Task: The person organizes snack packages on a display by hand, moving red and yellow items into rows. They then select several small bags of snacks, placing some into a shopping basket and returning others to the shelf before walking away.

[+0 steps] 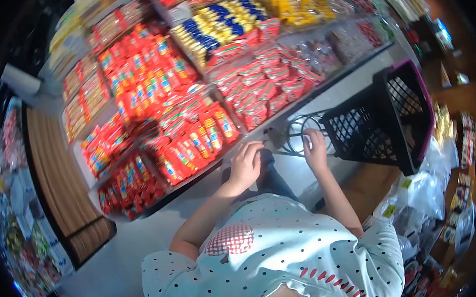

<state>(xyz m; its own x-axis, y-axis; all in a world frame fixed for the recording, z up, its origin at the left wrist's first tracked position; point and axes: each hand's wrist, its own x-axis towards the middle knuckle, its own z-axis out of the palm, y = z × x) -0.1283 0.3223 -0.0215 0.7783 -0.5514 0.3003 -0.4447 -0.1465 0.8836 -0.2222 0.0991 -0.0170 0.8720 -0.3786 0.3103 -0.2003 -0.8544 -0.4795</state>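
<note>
My left hand (245,165) hovers beside the front edge of the candy display, its fingers loosely bent, thumb apart, with nothing visible in it. Nearest to it are red snack packets (181,162) in a bin. My right hand (315,147) is curled at thin black loops (294,127); what its fingers hold, if anything, I cannot make out. Just right of it a black mesh shopping basket (358,132) with a purple rim stands tilted in view. Pink-red packets (269,80) fill the bin ahead of both hands.
More bins hold blue-and-yellow packets (221,25) and yellow packets (297,3) farther back. A brown slatted counter (63,177) stands at the left. Clear plastic bags (417,191) and shelves of small goods line the right. Pale floor (130,261) lies below.
</note>
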